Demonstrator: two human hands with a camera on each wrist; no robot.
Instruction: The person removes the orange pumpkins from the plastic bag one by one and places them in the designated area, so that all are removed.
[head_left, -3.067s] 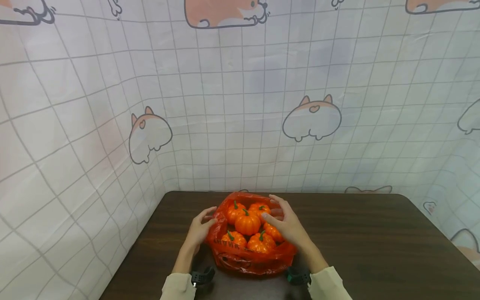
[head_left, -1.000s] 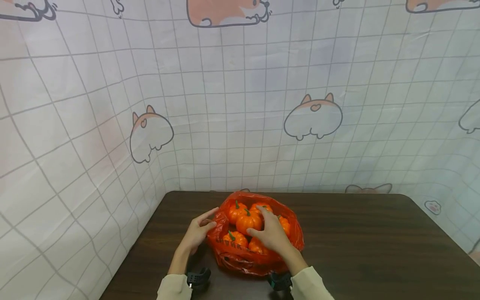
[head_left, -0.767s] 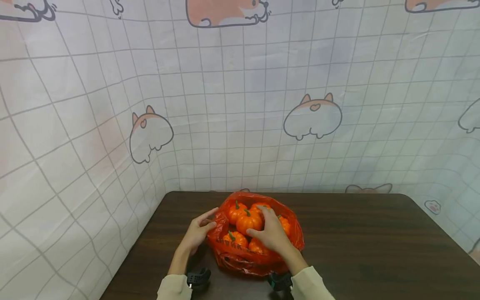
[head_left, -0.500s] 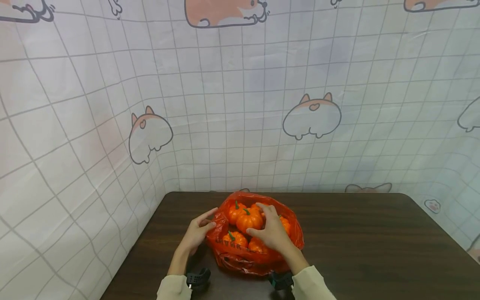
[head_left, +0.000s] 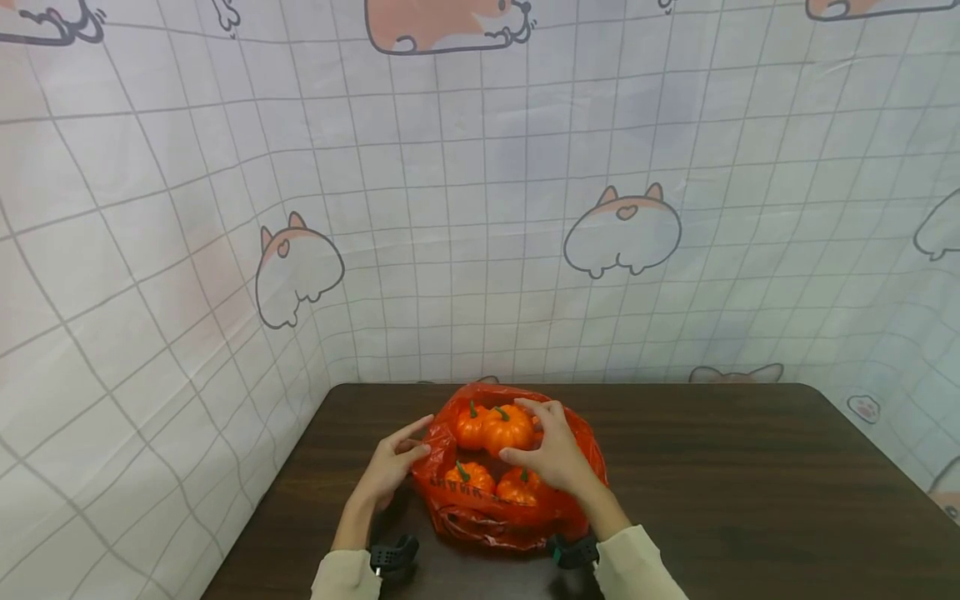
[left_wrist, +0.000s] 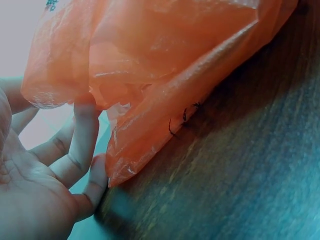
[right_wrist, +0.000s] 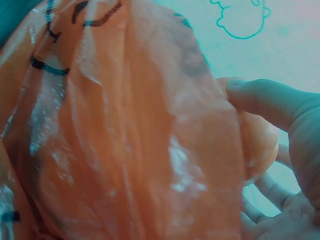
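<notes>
A red plastic bag [head_left: 502,521] with dark print lies on the table, its mouth spread wide. Several small orange pumpkins with green stems sit inside. In the head view my right hand [head_left: 555,450] grips one pumpkin [head_left: 507,430] between thumb and fingers, against a second pumpkin [head_left: 471,427] at its left. Another pumpkin [head_left: 521,483] is near the front of the bag. My left hand [head_left: 390,462] holds the bag's left rim. In the left wrist view its curved fingers [left_wrist: 85,132] touch the film, which hides some fingertips. The right wrist view shows a pumpkin [right_wrist: 259,145] beyond the bag's side.
The dark wooden table [head_left: 720,483] extends to the right of the bag. Behind and to the left hangs a white grid-patterned cloth [head_left: 465,208] with cartoon dogs. Each wrist wears a black strap device [head_left: 393,557].
My right hand first came in over the bag from its right rim. In the last half second it has shifted the gripped pumpkin slightly right and up, uncovering the front pumpkin. My left hand stays.
</notes>
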